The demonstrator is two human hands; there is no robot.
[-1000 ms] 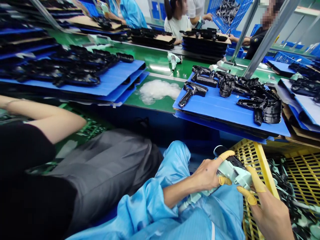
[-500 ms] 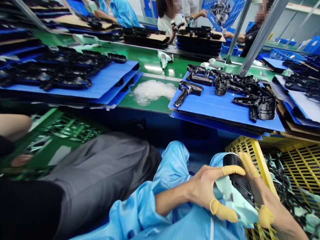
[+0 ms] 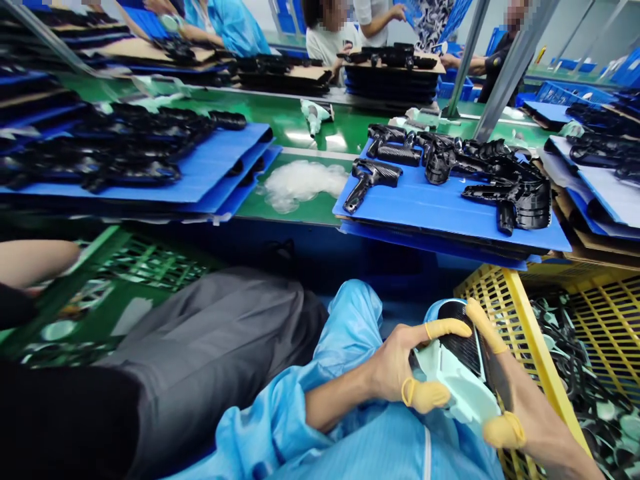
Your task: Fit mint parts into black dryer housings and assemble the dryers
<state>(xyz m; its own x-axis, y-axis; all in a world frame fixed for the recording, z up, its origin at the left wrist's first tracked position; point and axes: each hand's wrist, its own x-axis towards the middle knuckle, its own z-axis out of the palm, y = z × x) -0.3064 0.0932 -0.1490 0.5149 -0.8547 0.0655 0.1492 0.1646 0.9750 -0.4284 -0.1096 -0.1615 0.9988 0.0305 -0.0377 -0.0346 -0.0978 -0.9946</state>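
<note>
Your left hand (image 3: 400, 373) and right hand (image 3: 515, 393) clamp a black ribbed grip shell (image 3: 463, 347) wrapped in pale green film (image 3: 450, 380) above your blue smock (image 3: 350, 320). A yellow plastic crate (image 3: 530, 333) stands right; blue corrugated boards (image 3: 425, 207) of black shells sit on the green conveyor (image 3: 350, 133) ahead.

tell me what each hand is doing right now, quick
left hand: grip closed, holding a black and pale green plastic part
right hand: grip closed, holding the same part from the other side
</note>
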